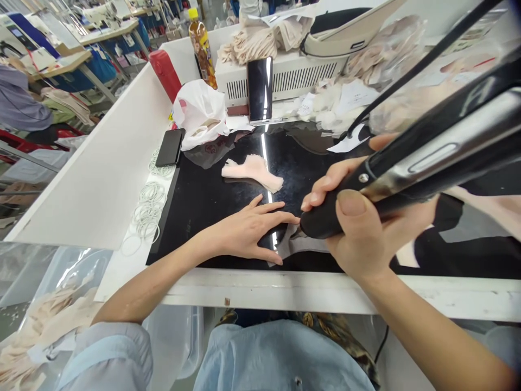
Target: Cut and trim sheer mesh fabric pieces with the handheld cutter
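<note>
Person's clothing (280,353), light blue: seen at the near edge, below the tabletop. Clear plastic bin (183,342): placed under the table, left of the lap.

White table (264,288): topped by a glossy black panel (215,209).

Sheer grey fabric piece (307,245): laid on the panel near its front edge, partly covered by the hands. Left hand (248,233): laid palm down with fingers spread, nothing gripped; thumb and forefinger are placed at the left end of the grey piece. Right hand (366,239): wrapped around a black-and-silver handheld tool (431,155), which is held tilted, its narrow tip lowered to the grey piece just beside the left forefinger. Whether the tip is in contact cannot be told.

Pale pink fabric piece (254,171): laid on the panel beyond the left hand, untouched. White cord loops (148,212): heaped in coils along the table's left side. Black smartphone (169,148): laid just beyond the loops.

White plastic bag (203,108): crumpled, left of an upright dark-screened device (259,89), which is leaned on a white vented box (305,76). Beige fabric bundle (248,48): stacked on the box. Yellow-capped bottle (203,51) and red flask (165,75): stood at left. Sewing machine (100,13): set on a table in the background.
</note>
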Demonstrator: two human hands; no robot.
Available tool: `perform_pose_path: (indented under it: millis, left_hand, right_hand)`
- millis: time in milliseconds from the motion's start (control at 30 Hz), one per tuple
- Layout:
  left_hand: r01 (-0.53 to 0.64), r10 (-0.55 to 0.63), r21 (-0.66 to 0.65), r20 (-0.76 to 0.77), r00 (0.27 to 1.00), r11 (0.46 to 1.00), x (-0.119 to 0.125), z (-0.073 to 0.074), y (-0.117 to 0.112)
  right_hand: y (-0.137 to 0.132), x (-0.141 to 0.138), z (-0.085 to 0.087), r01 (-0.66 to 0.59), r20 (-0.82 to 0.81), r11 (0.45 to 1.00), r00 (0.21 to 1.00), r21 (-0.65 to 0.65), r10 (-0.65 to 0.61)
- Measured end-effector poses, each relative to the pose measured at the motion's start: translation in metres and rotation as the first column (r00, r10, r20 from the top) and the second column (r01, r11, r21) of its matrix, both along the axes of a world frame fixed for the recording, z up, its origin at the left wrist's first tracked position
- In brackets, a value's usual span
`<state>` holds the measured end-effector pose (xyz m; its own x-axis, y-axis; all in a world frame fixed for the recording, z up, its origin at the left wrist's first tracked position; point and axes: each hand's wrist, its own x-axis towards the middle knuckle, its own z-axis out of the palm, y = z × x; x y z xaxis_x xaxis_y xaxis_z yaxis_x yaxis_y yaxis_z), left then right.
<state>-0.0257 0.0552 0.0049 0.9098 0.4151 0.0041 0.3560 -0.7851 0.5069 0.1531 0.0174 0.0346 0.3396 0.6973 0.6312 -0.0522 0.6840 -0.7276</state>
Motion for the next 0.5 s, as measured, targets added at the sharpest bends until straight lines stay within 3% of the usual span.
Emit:
perform_pose_path:
  millis: [200, 500]
  left_hand:
    - [0.0, 0.001, -0.036, 0.025, 1.0, 0.999, 0.0, 0.001, -0.002]
    - [-0.029, 0.034, -0.074, 0.062, 0.998, 0.997, 0.0, 0.004, -0.006]
  right_hand:
    - [-0.007, 0.023, -0.005, -0.123, -0.037, 0.992, 0.992, 0.029, 0.124]
    - [-0.006, 0.027, -0.006, -0.092, -0.066, 0.994, 0.993, 0.058, 0.096]
